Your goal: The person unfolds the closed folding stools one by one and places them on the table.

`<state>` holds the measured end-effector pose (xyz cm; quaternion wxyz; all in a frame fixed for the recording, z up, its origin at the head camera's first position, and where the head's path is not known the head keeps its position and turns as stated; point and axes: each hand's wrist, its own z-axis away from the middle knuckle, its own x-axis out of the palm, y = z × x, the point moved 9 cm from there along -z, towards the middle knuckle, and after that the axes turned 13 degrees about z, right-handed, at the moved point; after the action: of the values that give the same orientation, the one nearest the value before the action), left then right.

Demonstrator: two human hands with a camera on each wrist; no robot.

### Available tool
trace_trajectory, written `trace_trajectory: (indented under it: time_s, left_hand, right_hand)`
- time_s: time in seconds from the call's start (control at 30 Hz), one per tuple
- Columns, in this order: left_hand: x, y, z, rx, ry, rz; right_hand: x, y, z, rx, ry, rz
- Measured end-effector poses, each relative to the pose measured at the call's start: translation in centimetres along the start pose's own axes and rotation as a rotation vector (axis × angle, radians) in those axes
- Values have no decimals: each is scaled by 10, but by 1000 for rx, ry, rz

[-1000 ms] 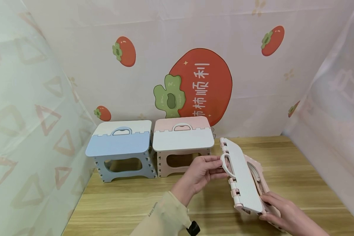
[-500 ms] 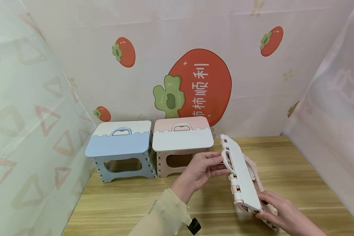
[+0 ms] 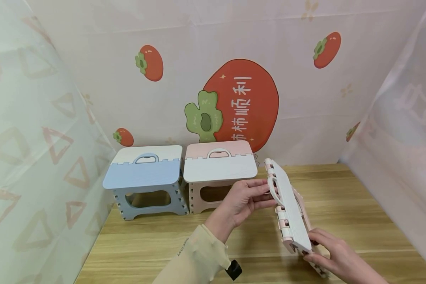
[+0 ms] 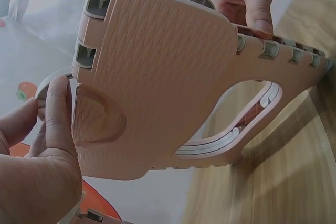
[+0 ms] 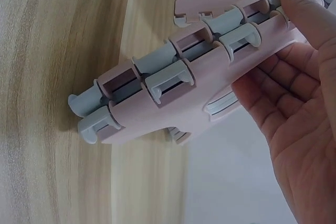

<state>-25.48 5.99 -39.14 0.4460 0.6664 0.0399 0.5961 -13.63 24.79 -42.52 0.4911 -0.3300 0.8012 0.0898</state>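
A pink-and-white plastic folding stool [image 3: 292, 215] stands partly folded on its edge at the table's right, its seat panels folded together. My left hand [image 3: 246, 199] holds the white carry handle [image 3: 273, 190] on the stool's hinged edge. At the near end my right hand [image 3: 337, 252] grips the stool where the seat meets a leg panel. The left wrist view shows the pink textured seat half [image 4: 163, 72] and a leg panel slanting away to the wood. Interlocking pink and white hinges [image 5: 173, 56] run along the leg edge in the right wrist view.
A blue-and-white stool [image 3: 142, 175] stands unfolded at the back left. Beside it is another unfolded pink-and-white stool [image 3: 220, 167], close to my left hand. Printed cloth walls [image 3: 305, 102] border the wooden table [image 3: 156, 244] at the back and sides.
The held stool has turned more upright, and its leg panel has drawn in closer behind the seat. My right hand has shifted slightly left with it; my left hand stays at the handle.
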Motion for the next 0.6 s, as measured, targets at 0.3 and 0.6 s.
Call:
trace_trajectory:
  time_s: [0.3,0.6]
  left_hand:
    - [7,3,0,7,-31,11]
    - [11,7,1,35,-58,48]
  right_hand:
    - [1,-5,-4,-62,42,-67]
    - [3,-8,-9,-27,29,-83]
